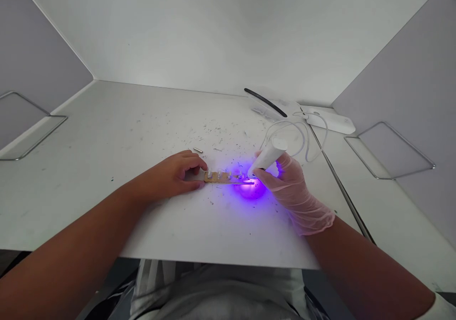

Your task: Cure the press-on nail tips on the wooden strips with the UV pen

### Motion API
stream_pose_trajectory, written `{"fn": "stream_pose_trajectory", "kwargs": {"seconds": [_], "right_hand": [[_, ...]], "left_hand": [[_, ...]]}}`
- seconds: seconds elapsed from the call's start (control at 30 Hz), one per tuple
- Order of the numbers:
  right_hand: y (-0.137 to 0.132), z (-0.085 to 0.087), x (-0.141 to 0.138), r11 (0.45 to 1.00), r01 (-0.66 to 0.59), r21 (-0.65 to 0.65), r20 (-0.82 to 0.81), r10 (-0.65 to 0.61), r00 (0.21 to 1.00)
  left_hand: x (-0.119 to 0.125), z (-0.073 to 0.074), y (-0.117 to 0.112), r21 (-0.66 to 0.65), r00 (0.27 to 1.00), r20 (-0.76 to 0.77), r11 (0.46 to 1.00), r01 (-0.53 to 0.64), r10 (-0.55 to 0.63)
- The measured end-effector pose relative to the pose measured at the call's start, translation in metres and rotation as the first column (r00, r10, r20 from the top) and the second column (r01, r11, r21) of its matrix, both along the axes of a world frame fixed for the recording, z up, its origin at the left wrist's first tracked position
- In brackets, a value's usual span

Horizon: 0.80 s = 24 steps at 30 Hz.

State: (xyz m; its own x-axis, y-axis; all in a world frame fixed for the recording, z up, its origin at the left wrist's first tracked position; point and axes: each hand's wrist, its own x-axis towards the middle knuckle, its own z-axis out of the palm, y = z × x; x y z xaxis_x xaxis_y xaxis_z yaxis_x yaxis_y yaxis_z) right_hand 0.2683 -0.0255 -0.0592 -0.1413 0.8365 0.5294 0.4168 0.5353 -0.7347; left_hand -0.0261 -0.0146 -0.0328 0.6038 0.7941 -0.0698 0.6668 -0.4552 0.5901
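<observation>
On the dust-flecked white tabletop [107, 125] | between hands, flat tan strip [214, 180] bearing small clear pieces [219, 174] | bare left hand [180, 171] curled, pinching its left end | right hand [287, 179], in wrinkled translucent glove [309, 210], closed round smooth white lamp [269, 156], which partly hides strip's violet-lit right end | beyond: looped cable [327, 137], curved black bar [265, 102], metal pin [198, 150]
</observation>
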Motion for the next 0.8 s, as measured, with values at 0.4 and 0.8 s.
{"fn": "stream_pose_trajectory", "kwargs": {"seconds": [0.4,0.8], "right_hand": [[-0.0003,0.0017,-0.0003,1.0,-0.002,-0.001,0.013,0.002,1.0],[-0.0029,0.0084,-0.003,0.999,0.01,-0.041,0.017,-0.01,1.0]], "left_hand": [[0.0019,0.0017,-0.0002,0.019,1.0,-0.003,1.0,0.001,-0.001],[0.0031,0.003,-0.0012,0.001,1.0,-0.012,1.0,-0.008,0.008]]}}
